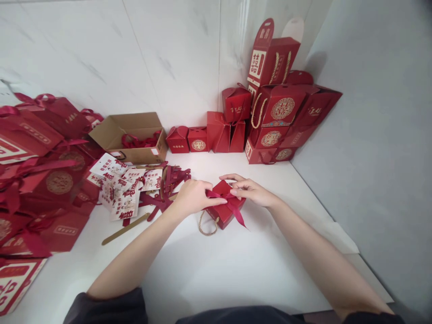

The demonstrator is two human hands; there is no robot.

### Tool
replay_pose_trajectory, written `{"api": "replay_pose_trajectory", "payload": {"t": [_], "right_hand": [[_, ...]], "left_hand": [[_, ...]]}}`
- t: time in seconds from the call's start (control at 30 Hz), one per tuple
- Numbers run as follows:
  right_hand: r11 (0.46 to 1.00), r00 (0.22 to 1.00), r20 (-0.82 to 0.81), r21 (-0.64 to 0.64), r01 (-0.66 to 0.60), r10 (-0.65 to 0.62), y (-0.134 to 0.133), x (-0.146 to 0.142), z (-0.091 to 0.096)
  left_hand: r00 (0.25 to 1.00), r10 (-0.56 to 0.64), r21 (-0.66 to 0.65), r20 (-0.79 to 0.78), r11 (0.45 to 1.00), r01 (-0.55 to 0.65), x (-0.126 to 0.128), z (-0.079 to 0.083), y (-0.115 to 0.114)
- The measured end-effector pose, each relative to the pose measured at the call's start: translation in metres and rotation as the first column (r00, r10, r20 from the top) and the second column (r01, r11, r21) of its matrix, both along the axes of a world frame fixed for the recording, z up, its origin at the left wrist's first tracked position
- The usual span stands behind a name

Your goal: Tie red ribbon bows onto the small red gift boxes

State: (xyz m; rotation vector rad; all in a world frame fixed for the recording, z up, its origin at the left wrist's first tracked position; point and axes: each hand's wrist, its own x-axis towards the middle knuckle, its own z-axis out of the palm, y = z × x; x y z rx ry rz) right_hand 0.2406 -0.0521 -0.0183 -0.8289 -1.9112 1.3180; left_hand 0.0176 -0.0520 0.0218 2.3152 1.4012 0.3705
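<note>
I am standing near and see a small red gift box (225, 204) on a white table (216, 274), directly between the two hands. A red ribbon (232, 204) crosses its top, and one tail of it hangs down just past the right fingers. The left hand (194, 197) has its fingers together on the ribbon, but I cannot tell if they clamp it. The right hand (251, 190) has forefinger and thumb apart, and the thumb touches the ribbon. A twine handle (204, 227) lies below the left fingers. Left of these fingers are loose ribbons (172, 180), printed paper tags (121, 189), a cardboard box (128, 137) and many red gift bags (43, 180). Beyond the fingers, red boxes and bags (273, 103) are stacked in the corner.
</note>
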Motion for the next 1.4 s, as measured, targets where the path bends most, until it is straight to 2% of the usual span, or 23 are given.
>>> {"api": "replay_pose_trajectory", "payload": {"t": [0.07,0.13,0.23,0.3,0.37,0.4,0.43,0.47,0.53,0.6,0.67,0.73,0.8,0.87,1.0,1.1,1.2,1.27,1.33,1.37,1.4], "right_hand": [[1.0,1.0,0.001,-0.005,0.014,-0.014,0.0,0.001,-0.002],[1.0,1.0,-0.001,-0.005,0.029,-0.029,0.002,0.002,-0.004],[0.996,0.996,-0.005,0.021,0.088,-0.088,0.003,0.006,0.0],[0.972,0.978,-0.014,0.113,0.207,-0.207,-0.003,0.007,0.01],[0.894,0.938,0.015,0.308,0.325,-0.346,-0.015,0.003,0.023],[0.842,0.919,0.076,0.435,0.319,-0.388,-0.024,-0.002,0.029],[0.81,0.908,0.18,0.539,0.231,-0.379,-0.033,-0.009,0.033],[0.755,0.887,0.265,0.643,0.13,-0.379,-0.043,-0.018,0.036],[0.633,0.805,0.394,0.774,-0.029,-0.445,-0.058,-0.037,0.034],[0.542,0.721,0.427,0.836,-0.084,-0.546,-0.068,-0.056,0.025],[0.476,0.675,0.392,0.877,-0.069,-0.625,-0.07,-0.068,0.014],[0.424,0.668,0.346,0.904,-0.051,-0.659,-0.069,-0.074,0.006],[0.402,0.69,0.323,0.914,-0.05,-0.648,-0.066,-0.072,0.001],[0.418,0.726,0.322,0.907,-0.052,-0.607,-0.065,-0.068,-0.001],[0.485,0.786,0.36,0.87,-0.089,-0.502,-0.063,-0.055,-0.004],[0.543,0.843,0.388,0.828,-0.141,-0.372,-0.061,-0.047,-0.004],[0.611,0.876,0.423,0.764,-0.208,-0.231,-0.059,-0.038,0.004],[0.674,0.891,0.437,0.697,-0.246,-0.127,-0.059,-0.03,0.016],[0.771,0.92,0.393,0.584,-0.253,0.004,-0.058,-0.021,0.032],[0.83,0.941,0.336,0.511,-0.222,0.046,-0.056,-0.016,0.039],[0.882,0.964,0.264,0.444,-0.155,0.037,-0.053,-0.011,0.045]], "left_hand": [[0.999,-0.031,-0.062,0.044,0.998,0.034,-0.004,-0.001,0.005],[0.991,-0.052,-0.193,0.122,0.978,0.075,-0.008,-0.002,0.009],[0.964,-0.063,-0.398,0.258,0.902,0.165,-0.01,-0.004,0.016],[0.949,-0.052,-0.458,0.311,0.867,0.197,-0.009,-0.004,0.019],[0.945,-0.027,-0.462,0.325,0.868,0.184,-0.008,-0.005,0.02],[0.946,-0.019,-0.456,0.322,0.873,0.173,-0.007,-0.005,0.02],[0.949,-0.013,-0.447,0.314,0.88,0.16,-0.006,-0.005,0.02],[0.953,-0.009,-0.434,0.303,0.889,0.146,-0.005,-0.005,0.02],[0.96,-0.005,-0.4,0.281,0.908,0.122,-0.003,-0.005,0.02],[0.964,-0.002,-0.379,0.266,0.919,0.106,-0.001,-0.004,0.021],[0.967,-0.019,-0.378,0.253,0.918,0.117,0.001,-0.002,0.023],[0.972,-0.045,-0.386,0.231,0.913,0.134,0.002,-0.001,0.026],[0.977,-0.062,-0.378,0.205,0.916,0.138,0.003,0.0,0.028],[0.98,-0.069,-0.367,0.185,0.92,0.134,0.003,0.0,0.029],[0.982,-0.06,-0.382,0.18,0.916,0.126,0.004,-0.001,0.029],[0.983,-0.045,-0.382,0.179,0.917,0.112,0.004,-0.001,0.028],[0.982,-0.041,-0.37,0.183,0.923,0.108,0.006,-0.001,0.027],[0.983,-0.053,-0.352,0.178,0.929,0.114,0.006,-0.001,0.026],[0.986,-0.068,-0.312,0.15,0.943,0.113,0.005,-0.001,0.025],[0.988,-0.08,-0.292,0.129,0.949,0.115,0.005,0.0,0.024],[0.99,-0.095,-0.278,0.107,0.953,0.122,0.004,0.001,0.023]]}}
